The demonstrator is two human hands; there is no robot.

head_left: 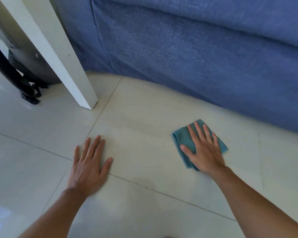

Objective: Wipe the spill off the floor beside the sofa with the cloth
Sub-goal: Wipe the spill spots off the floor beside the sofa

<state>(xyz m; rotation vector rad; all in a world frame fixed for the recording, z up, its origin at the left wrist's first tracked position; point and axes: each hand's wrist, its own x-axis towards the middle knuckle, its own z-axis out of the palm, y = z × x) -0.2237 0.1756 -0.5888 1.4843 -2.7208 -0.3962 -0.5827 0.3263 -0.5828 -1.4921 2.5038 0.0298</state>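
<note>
Right hand (204, 148) spread flat on folded teal cloth (186, 140) near big blue fabric sofa (196, 57); left hand (88, 167) spread flat on pale tiled floor (144, 117), farther from sofa.

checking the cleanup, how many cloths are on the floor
1: the teal cloth lies folded on the floor tiles near the blue sofa, under the flat right hand. None elsewhere in view.
</note>
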